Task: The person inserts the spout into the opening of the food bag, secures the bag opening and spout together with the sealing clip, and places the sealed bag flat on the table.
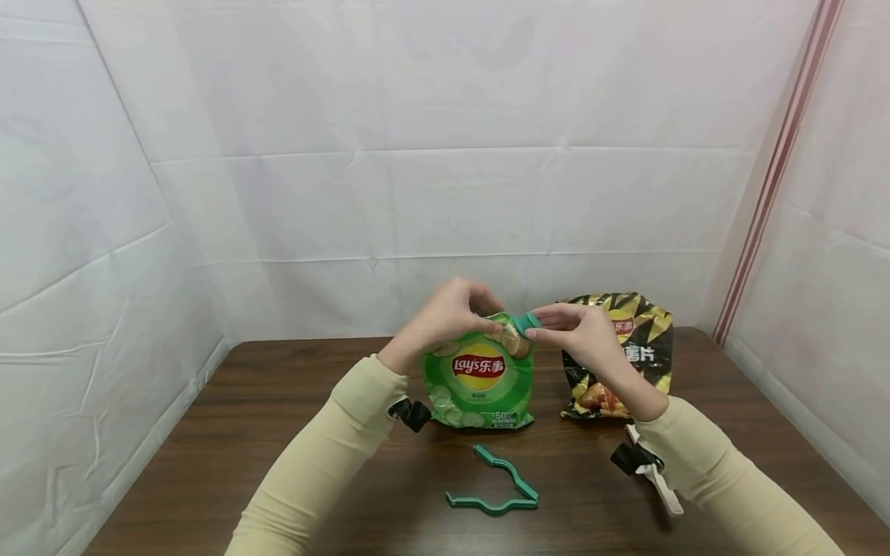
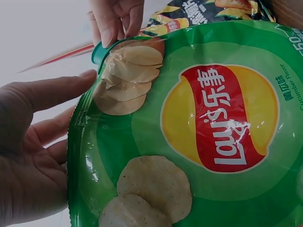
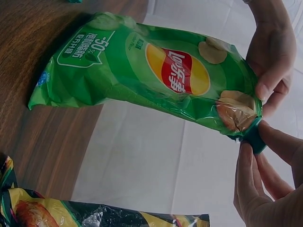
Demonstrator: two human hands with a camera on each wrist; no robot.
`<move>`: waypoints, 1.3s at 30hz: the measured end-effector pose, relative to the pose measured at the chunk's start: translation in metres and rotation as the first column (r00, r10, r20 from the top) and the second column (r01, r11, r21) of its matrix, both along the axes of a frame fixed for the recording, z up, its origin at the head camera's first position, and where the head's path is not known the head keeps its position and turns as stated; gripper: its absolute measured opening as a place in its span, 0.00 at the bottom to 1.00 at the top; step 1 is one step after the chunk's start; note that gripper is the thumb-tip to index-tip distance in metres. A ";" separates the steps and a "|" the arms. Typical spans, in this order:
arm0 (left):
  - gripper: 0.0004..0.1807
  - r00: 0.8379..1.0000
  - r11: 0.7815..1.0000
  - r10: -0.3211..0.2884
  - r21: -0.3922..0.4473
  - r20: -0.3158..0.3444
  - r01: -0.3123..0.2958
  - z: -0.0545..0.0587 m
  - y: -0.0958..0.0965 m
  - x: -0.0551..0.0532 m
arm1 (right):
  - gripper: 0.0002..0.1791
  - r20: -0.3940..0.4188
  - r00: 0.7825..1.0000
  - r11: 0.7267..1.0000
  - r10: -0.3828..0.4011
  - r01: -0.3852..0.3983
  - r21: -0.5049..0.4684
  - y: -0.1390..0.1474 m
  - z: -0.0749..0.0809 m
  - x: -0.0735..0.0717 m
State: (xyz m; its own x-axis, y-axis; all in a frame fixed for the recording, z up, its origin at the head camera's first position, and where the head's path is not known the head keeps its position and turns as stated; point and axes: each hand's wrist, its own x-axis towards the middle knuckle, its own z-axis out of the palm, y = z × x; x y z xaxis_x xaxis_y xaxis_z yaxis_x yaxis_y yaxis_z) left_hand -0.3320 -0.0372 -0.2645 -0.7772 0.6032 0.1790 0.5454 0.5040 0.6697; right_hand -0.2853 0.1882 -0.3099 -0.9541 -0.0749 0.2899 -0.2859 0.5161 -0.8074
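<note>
A green Lay's chip bag point(image 1: 480, 398) stands upright on the table, its front facing the head camera. My left hand point(image 1: 452, 315) pinches its top edge, thumb in front and the other fingers behind. At the bag's top right corner sits a small teal cap point(image 3: 254, 137), right where the film is gathered into creases. My right hand point(image 1: 580, 332) holds this cap between thumb and fingertips. In the left wrist view, the left thumb lies along the bag's crimped edge, and the right hand's fingertips meet the cap beyond it.
A black and gold chip bag point(image 1: 653, 359) stands at the right, partly behind my right forearm. In front of the green bag lies a teal hinged bag clip point(image 1: 514, 505), spread apart. A white strip-like piece point(image 1: 660, 490) shows under the right wrist. White sheets hang behind the table point(image 1: 292, 401).
</note>
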 end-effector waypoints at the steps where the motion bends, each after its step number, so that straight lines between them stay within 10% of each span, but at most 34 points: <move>1: 0.13 1.000 1.000 0.003 -0.017 0.001 -0.003 0.000 0.001 0.000 | 0.23 -0.001 1.000 1.000 -0.001 0.001 0.002 0.000 0.000 0.000; 11: 0.06 1.000 0.984 0.030 -0.178 0.001 -0.029 -0.003 0.002 0.000 | 0.23 0.002 1.000 1.000 -0.003 0.003 0.003 0.000 -0.002 -0.001; 39: 0.06 0.996 0.996 0.084 0.014 -0.024 -0.084 -0.030 0.003 -0.002 | 0.23 0.028 1.000 1.000 0.006 -0.006 -0.025 -0.003 -0.003 -0.001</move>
